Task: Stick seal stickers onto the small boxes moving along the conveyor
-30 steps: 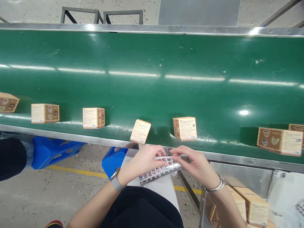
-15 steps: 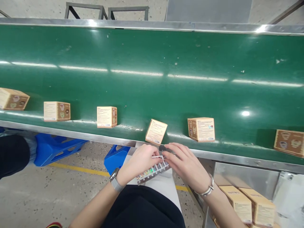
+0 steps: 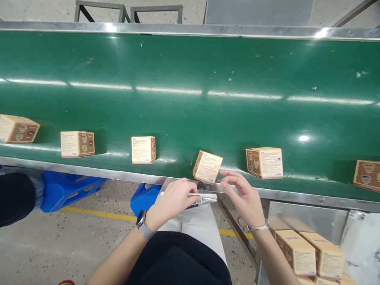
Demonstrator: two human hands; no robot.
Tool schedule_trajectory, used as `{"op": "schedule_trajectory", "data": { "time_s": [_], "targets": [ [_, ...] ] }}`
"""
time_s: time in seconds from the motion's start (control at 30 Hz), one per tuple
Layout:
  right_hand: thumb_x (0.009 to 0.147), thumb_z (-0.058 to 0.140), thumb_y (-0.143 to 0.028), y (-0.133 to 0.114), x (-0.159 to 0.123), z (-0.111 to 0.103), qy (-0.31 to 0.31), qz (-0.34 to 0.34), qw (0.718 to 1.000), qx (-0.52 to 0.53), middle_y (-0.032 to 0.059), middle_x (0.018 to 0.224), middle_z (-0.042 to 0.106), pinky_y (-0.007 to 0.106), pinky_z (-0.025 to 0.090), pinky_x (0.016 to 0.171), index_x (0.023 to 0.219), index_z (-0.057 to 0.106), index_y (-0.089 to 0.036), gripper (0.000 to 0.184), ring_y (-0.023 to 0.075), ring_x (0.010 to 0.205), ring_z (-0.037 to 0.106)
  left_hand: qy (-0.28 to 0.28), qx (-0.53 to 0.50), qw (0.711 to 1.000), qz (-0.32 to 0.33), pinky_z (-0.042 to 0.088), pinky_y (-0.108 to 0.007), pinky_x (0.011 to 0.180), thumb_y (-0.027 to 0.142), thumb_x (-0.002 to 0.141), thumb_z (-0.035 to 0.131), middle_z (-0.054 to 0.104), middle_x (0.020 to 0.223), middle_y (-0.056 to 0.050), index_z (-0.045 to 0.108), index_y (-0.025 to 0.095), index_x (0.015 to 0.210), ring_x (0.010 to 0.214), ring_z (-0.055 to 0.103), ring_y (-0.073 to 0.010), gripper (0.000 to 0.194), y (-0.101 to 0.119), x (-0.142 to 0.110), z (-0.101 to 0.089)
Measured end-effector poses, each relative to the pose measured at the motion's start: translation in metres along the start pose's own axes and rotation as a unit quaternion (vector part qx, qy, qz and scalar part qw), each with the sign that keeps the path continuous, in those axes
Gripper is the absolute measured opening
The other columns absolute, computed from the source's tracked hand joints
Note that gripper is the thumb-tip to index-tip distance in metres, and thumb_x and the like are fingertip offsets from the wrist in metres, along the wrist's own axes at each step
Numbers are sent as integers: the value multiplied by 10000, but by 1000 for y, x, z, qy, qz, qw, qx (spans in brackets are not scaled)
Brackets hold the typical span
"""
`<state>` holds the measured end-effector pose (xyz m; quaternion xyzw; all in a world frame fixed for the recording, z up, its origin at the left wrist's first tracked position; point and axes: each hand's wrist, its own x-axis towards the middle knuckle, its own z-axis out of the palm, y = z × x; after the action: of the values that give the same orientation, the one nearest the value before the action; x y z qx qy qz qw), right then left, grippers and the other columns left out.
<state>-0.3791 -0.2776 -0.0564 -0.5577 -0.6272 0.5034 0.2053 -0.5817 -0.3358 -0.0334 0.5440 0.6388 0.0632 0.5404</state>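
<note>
In the head view my left hand [image 3: 176, 197] pinches a sheet of small stickers [image 3: 208, 196] above my lap. The sheet is tilted almost edge-on, so its face is mostly hidden. My right hand [image 3: 244, 194] is apart from the sheet, fingers curved and spread, its fingertips close beside a tan cardboard box [image 3: 208, 168]. Whether a small sticker clings to a fingertip is too small to tell. That box sits turned at the near edge of the green conveyor belt [image 3: 184, 114]. To its right, another box [image 3: 268, 163] bears a small shiny sticker on its printed side.
Further boxes stand along the belt: one [image 3: 143, 150], another [image 3: 77, 144], one at the far left [image 3: 19, 128] and one at the right edge [image 3: 368, 174]. Stacked boxes [image 3: 297, 253] lie lower right. A metal rail [image 3: 97, 168] edges the belt; blue stools [image 3: 65, 190] stand below.
My right hand has drawn away from the sticker sheet to the right, its fingers spreading. The sheet has tipped from face-up to nearly edge-on. The boxes have shifted right in view.
</note>
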Motion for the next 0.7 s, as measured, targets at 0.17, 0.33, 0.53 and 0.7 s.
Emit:
{"op": "schedule_trajectory", "data": {
  "time_s": [0.17,0.33,0.53,0.7],
  "targets": [
    [670,757,-503,26,10,30,199,217,939,180,130,1075,737,468,527,900,755,706,-171,346,271,989,677,13,92,971,222,399,-381,1084,199,856,675,592,1378,-30,648,187,666,1355,438,-246,193,-8,7,9],
    [687,739,-504,29,14,48,232,206,933,180,129,1090,721,431,518,904,751,710,-163,348,264,1022,662,-44,164,955,244,209,-425,1234,165,850,671,351,1575,-36,671,161,659,1496,226,-261,190,-11,24,25],
    [685,735,-484,35,17,33,245,199,936,156,132,1082,709,425,540,849,759,716,-162,331,259,968,672,-53,144,960,233,221,-393,1230,149,839,670,270,1605,-17,692,161,665,1501,205,-222,176,-2,34,37],
    [675,738,-487,41,17,23,250,190,941,128,121,1060,710,427,546,846,749,715,-175,321,258,965,669,-61,148,957,241,238,-413,1219,153,838,682,278,1599,-24,681,162,646,1499,213,-229,193,6,40,40]
  ]
}}
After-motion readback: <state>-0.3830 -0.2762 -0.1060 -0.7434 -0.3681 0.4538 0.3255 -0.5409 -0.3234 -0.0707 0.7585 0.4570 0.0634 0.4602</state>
